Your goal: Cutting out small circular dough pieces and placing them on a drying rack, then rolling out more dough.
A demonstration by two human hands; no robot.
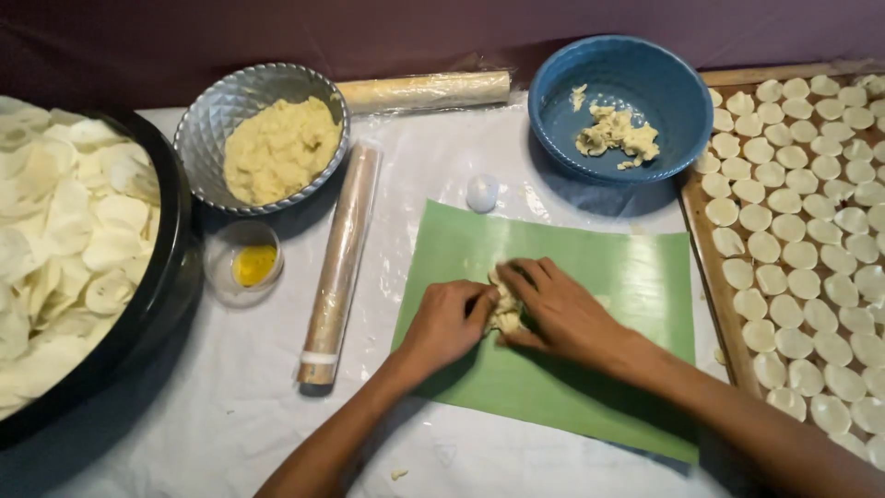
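Observation:
A lump of pale dough (505, 312) lies on a green sheet (627, 277) in the middle of the table. My left hand (445, 323) presses against the lump from the left, fingers curled onto it. From the right, my right hand (558, 309) closes over the same lump, and its fingers cover the dough's top. Both hands meet on the dough, so most of it is hidden.
A blue bowl (645, 83) holds dough scraps at the back. Also here: a silver bowl of dough (212, 129), two wrapped rolling pins (339, 263) (424, 90), a small dish of yellow oil (241, 265), a white cap (481, 192), a black basin of thin discs (157, 304), and a wooden tray of round discs (705, 231).

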